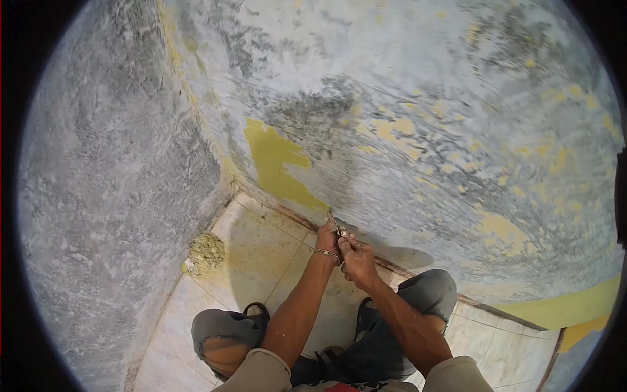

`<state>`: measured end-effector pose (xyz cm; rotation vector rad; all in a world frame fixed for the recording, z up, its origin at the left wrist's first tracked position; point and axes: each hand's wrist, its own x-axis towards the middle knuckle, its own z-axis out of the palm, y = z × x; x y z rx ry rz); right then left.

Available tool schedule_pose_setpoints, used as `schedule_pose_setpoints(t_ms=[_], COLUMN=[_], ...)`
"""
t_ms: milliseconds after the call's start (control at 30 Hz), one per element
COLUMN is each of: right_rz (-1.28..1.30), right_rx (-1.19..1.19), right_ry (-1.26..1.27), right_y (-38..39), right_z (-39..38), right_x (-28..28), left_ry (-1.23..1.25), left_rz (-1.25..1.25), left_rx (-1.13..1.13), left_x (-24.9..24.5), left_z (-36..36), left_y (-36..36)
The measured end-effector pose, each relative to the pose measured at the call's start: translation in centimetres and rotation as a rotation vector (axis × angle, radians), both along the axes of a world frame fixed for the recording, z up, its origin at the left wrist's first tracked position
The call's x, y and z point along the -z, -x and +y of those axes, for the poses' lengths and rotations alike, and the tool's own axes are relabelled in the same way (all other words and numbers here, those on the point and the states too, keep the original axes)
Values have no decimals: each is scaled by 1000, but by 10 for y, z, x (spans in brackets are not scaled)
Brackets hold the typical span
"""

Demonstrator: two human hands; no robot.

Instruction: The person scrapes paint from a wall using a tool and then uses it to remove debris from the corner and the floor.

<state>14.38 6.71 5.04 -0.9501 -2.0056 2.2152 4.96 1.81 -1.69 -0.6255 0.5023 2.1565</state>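
My left hand (328, 236) is closed close to the foot of the wall, its fingers wrapped round a thin hand tool (337, 228) with a narrow, pale edge. Most of this tool is hidden, so its exact kind cannot be made out. Right beside it, my right hand (358, 258) is closed on the lower end of the same tool. Just above the hands is the lower tip of a yellow-green paint patch (277, 166) on the scraped grey-white wall (418, 196).
A grey wall (117, 183) meets the worked wall in a corner at the left. A clump of yellowish scrapings (206, 253) lies against its foot. Pale floor tiles (261, 242) carry dust and flakes. My bent knees (428, 294) flank my arms. A yellow-green painted strip (565, 304) runs low at right.
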Motion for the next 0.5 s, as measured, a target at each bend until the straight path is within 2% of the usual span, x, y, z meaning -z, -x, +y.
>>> schedule_pose_setpoints(t_ms=[100,167,200,267,333,400,433,500], right_rz=[-45,-37,-42,-163,-156,-138,-153,-159], right_rx=[36,19,13,24,65,107,95,80], right_ry=[-94,-178,-175,-82,-71,-77,-19,30], right_y=[7,15,16,19,16,12,11,6], right_z=[-16,-26,-29,-37,-33,-17,-5,10], right_x=[5,14,13,-2,-2,-8,-15,-23], left_ry=[93,-33,50,-21,-105,94,82,-177], left_rz=[46,30,74,35,8,-20,-9,-132], left_rx=[-12,90,36,56,95,-58,-57,-90], left_x=[4,31,45,40,17,-30,-36,-47], left_z=[-12,-22,-20,-25,-21,-9,-1,7], left_y=[10,28,35,34,25,5,1,-10])
